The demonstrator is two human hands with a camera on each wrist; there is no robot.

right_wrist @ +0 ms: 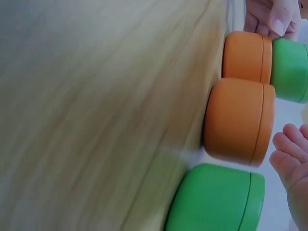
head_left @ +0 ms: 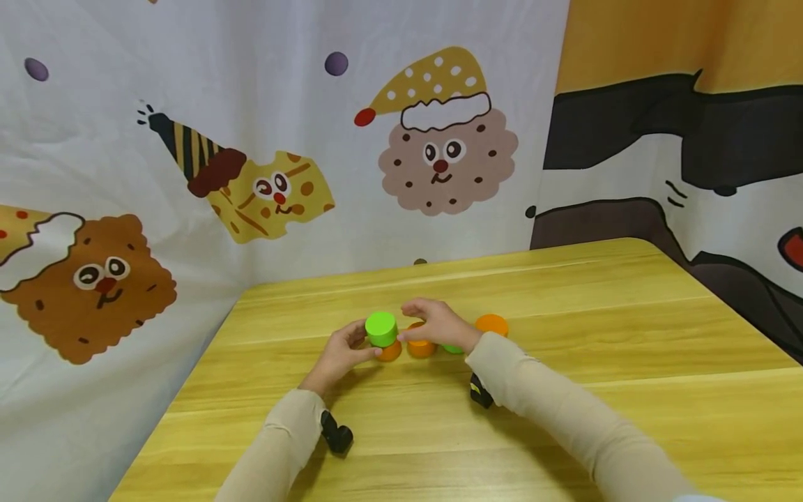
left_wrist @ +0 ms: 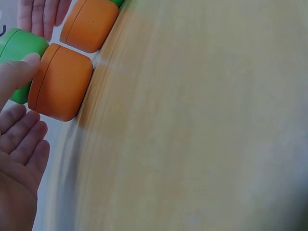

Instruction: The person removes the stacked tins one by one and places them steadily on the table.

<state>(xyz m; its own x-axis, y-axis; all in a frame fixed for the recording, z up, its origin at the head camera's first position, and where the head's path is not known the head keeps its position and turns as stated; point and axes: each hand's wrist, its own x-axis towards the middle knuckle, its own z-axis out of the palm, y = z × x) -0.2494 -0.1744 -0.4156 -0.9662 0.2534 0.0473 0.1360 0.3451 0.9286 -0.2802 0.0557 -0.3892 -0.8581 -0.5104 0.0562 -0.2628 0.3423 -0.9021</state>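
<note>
A green round lidded jar (head_left: 380, 329) stands on top of an orange one (head_left: 391, 351), the two stacked upright on the table. At their left side is my left hand (head_left: 339, 358); its thumb tip overlaps the seam between the jars in the left wrist view, and its fingers are spread loosely, away from the orange jar. My right hand (head_left: 442, 328) hovers to the right of the stack, fingers extended and holding nothing. Beneath it stands a second orange jar (right_wrist: 239, 121), beside another green jar (right_wrist: 216, 199) partly covered by the hand in the head view.
Another orange jar (head_left: 492, 324) stands at the right end of the row, partly behind my right wrist. The wood-grain table (head_left: 401, 425) meets a cartoon-printed curtain (head_left: 288, 90) at its far edge. Black wrist devices (head_left: 337, 436) hang below both sleeves.
</note>
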